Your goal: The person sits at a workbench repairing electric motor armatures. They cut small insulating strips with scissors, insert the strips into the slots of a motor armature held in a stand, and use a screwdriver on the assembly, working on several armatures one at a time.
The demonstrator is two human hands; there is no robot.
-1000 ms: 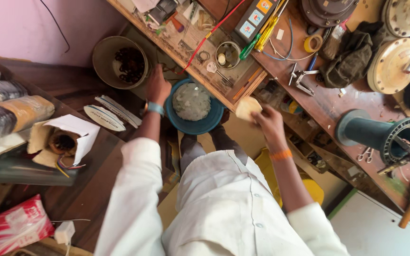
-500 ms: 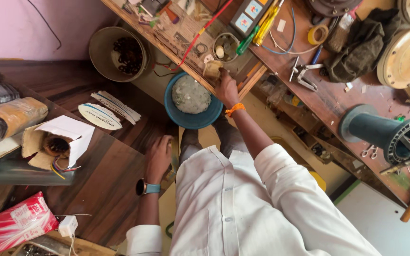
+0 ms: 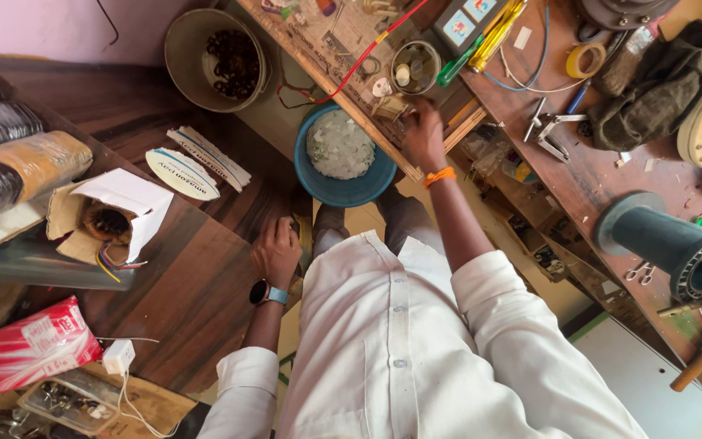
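At the near edge of the cluttered tabletop (image 3: 611,175), the right hand (image 3: 422,134) reaches forward with fingers curled over a small tan object (image 3: 390,106) lying at the board's rim; whether the fingers have actually closed on it cannot be told from this view. An orange band sits on that wrist. Just beside the hand stands a small metal cup (image 3: 415,66), and a red wire (image 3: 359,58) crosses the surface nearby.

Below the edge, between hand and knees, sits a blue bowl (image 3: 343,158) holding pale, whitish pieces. The left hand (image 3: 276,252), wearing a wristwatch, rests flat and relaxed on the corner of the dark wooden side table (image 3: 192,297), holding nothing. An opened cardboard box (image 3: 107,213) with coloured wires lies further along that table, well apart from the hand. A grey bucket (image 3: 213,57) of dark rings stands on the floor beyond.

Judgement: the small object lies close to the rim, directly above the bowl. A firm fingertip pinch, lifted straight up before any sideways travel, would likely avoid knocking it off or snagging the red wire. The left hand's brace appears sound for steadying the reach.
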